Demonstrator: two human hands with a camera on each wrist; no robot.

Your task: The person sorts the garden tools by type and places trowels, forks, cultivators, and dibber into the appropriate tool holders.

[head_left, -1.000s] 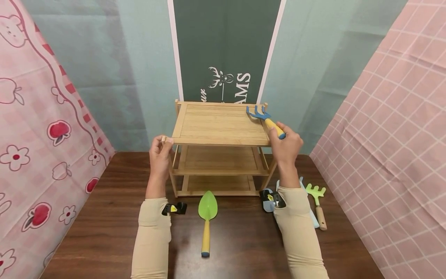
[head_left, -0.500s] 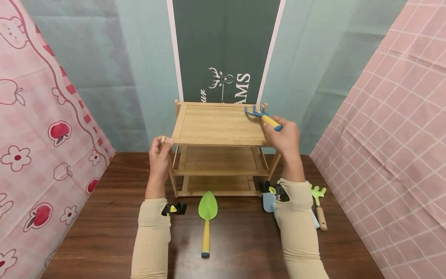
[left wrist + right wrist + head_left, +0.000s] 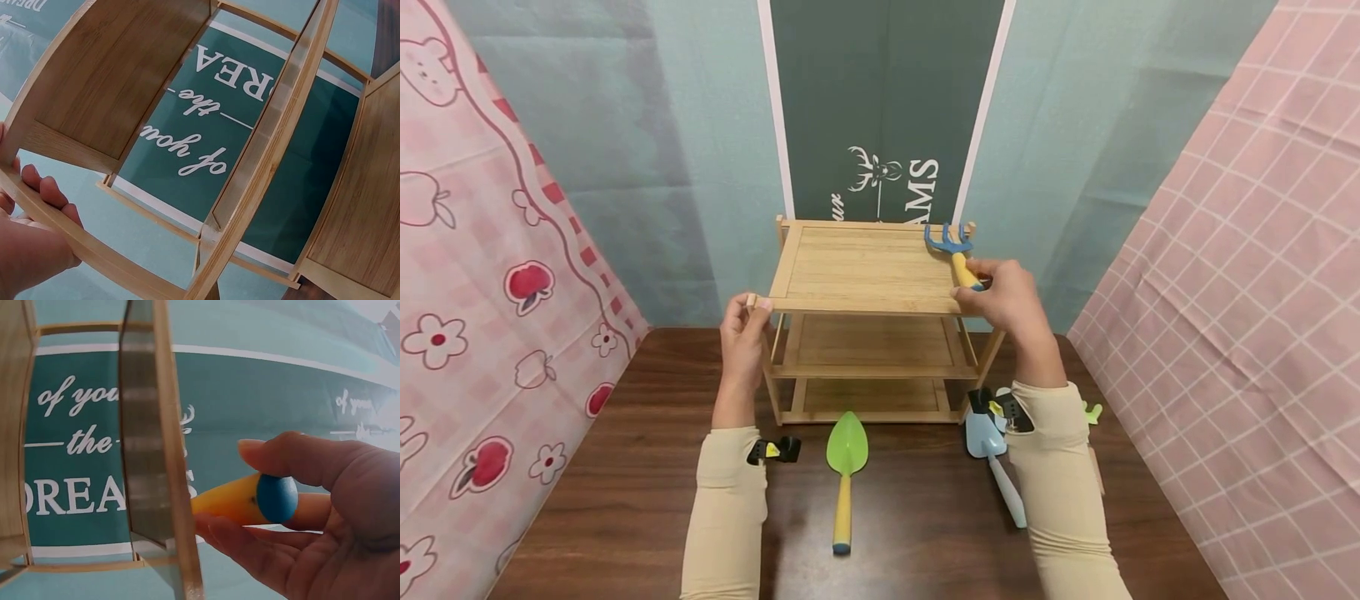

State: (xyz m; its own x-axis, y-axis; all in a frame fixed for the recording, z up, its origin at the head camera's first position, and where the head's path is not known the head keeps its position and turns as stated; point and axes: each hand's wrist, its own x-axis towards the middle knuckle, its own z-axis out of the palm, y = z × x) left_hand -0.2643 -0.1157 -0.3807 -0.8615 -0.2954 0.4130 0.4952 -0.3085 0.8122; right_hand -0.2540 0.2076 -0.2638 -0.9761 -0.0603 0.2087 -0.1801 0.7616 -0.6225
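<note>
Left hand [image 3: 743, 335] grips the wooden rack [image 3: 872, 372] by a corner, seemingly to steady it. Right hand [image 3: 1013, 302] pinches the hand fork [image 3: 958, 260] by its handle [image 3: 964, 272], leaving the blue head [image 3: 951, 246] free

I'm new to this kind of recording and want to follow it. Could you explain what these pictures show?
There is no machine here, just a person's bare hands. The wide picture comes from a head camera looking down; the two close ones come from a camera on each wrist. The left hand grips the front left corner of a wooden rack. The right hand holds a blue rake by its yellow handle, prongs over the top board. On the table lie a green trowel and a light-blue trowel; the right sleeve partly hides a green tool.
</note>
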